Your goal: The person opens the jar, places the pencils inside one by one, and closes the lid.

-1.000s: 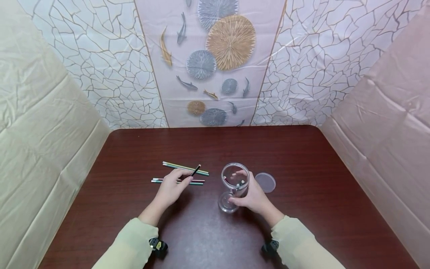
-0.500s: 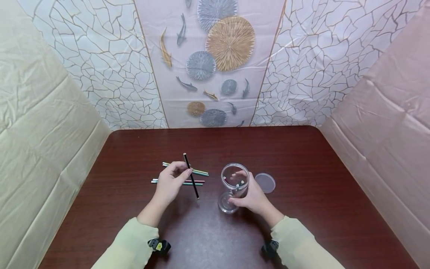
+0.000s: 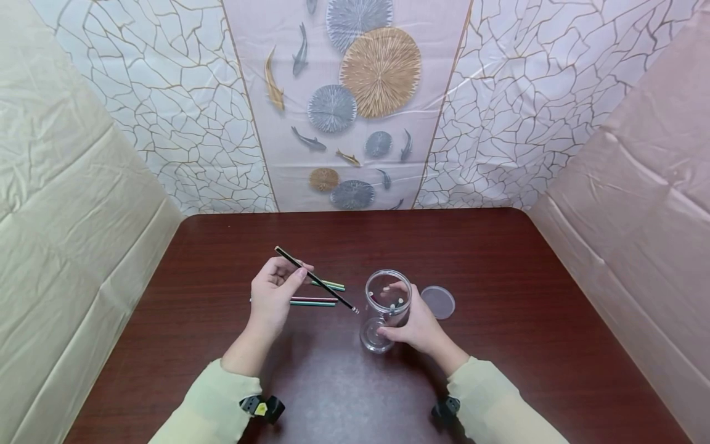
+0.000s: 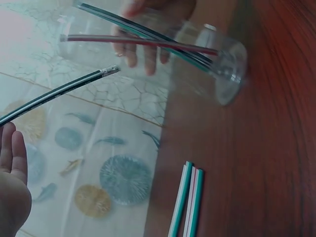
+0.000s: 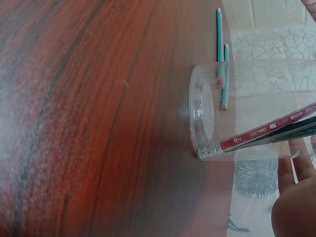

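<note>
My left hand point(image 3: 272, 299) pinches a dark pencil point(image 3: 327, 285) between thumb and fingers, above the table. The pencil slants, its silvery ferrule end lower and pointing right at the clear jar point(image 3: 377, 346). In the left wrist view that ferrule end point(image 4: 109, 70) lies beside the jar's wall. My right hand point(image 3: 420, 324) grips the jar from its right side; the jar stands upright on the table. Inside it lean a red pencil point(image 4: 138, 41) and dark pencils point(image 4: 121, 20), with ferrule ends down at the base in the right wrist view.
Two pairs of pencils lie on the dark red table point(image 3: 333, 394): a nearer pair point(image 3: 314, 302) and a farther pair point(image 3: 331, 285), both partly behind my left hand. A round translucent lid point(image 3: 438, 302) lies flat just right of the jar. Patterned cloth point(image 3: 355, 148) hangs behind the table.
My left hand has lifted the dark pencil off the table area and turned it, so its ferrule end now slants down toward the jar. The right hand and jar have stayed in place.
</note>
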The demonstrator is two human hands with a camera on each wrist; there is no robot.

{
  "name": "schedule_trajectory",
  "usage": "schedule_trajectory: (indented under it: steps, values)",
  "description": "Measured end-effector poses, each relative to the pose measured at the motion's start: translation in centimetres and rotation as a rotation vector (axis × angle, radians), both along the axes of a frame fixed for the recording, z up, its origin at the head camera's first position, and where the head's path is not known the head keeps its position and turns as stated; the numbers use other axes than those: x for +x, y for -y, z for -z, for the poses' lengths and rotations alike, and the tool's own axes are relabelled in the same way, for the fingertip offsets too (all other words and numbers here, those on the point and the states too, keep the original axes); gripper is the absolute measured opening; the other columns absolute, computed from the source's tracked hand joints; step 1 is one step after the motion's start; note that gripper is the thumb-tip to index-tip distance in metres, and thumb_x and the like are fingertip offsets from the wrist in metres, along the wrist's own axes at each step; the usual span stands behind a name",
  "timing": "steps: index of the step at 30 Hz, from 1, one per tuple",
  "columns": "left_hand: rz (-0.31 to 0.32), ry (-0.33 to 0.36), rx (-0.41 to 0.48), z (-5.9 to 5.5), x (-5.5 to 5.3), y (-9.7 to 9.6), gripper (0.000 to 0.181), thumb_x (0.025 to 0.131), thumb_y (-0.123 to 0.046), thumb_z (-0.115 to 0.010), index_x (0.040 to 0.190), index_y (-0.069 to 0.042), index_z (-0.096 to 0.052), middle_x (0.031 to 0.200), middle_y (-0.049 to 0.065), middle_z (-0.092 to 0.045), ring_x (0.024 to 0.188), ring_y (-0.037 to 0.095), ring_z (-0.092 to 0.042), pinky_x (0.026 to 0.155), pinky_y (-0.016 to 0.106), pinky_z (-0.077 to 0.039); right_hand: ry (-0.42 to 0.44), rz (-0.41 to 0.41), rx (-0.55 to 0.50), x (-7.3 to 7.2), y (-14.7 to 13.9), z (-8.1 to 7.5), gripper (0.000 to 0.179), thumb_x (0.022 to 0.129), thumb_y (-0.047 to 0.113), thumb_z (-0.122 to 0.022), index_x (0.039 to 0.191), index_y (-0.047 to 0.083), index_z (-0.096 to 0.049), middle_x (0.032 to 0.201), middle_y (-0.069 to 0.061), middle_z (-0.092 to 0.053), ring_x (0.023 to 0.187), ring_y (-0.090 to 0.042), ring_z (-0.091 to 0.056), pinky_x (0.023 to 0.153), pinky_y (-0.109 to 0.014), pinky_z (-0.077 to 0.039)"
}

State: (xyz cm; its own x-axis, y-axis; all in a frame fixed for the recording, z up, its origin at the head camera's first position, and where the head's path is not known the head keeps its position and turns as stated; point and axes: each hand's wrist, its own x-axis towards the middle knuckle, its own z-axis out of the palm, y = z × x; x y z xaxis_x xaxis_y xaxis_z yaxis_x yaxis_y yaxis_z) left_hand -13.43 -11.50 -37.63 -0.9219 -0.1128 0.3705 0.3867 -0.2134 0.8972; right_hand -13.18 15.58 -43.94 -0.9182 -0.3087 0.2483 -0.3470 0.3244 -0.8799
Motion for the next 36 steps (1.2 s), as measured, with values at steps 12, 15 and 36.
schedule_trajectory:
  steps: [12,15,36]
  values:
    - [0.012,-0.048,0.191,-2.0,0.3,-0.2,0.017,0.086,0.011,-0.056,0.091,-0.005,-0.058,0.084,0.007,-0.07,0.069,0.019,-0.067,0.07,0.025,-0.052,-0.019,-0.018,-0.019,0.5,0.1,-1.0,0.077,0.061,0.004,-0.086,0.122,0.0,-0.039,0.116,-0.015,-0.059,0.094,-0.012,-0.061,0.083,-0.024,-0.047]
    - [0.06,-0.08,0.274,-2.2,0.3,-0.2,0.019,0.087,0.013,-0.053,0.091,-0.004,-0.057,0.084,0.01,-0.069,0.071,0.019,-0.067,0.071,0.028,-0.054,-0.006,-0.02,-0.016,0.5,0.1,-1.1,0.078,0.061,0.002,-0.085,0.123,-0.002,-0.038,0.117,-0.018,-0.058,0.093,-0.013,-0.061,0.083,-0.024,-0.048]
    - [0.132,-0.18,0.38,-3.2,0.3,-0.6,0.02,0.088,0.015,-0.049,0.091,-0.004,-0.057,0.086,0.012,-0.069,0.081,0.021,-0.066,0.073,0.031,-0.053,-0.04,-0.018,-0.017,-0.1,-0.1,0.5,0.08,0.059,0.006,-0.087,0.123,0.007,-0.039,0.115,-0.009,-0.059,0.086,-0.014,-0.064,0.082,-0.025,-0.047]
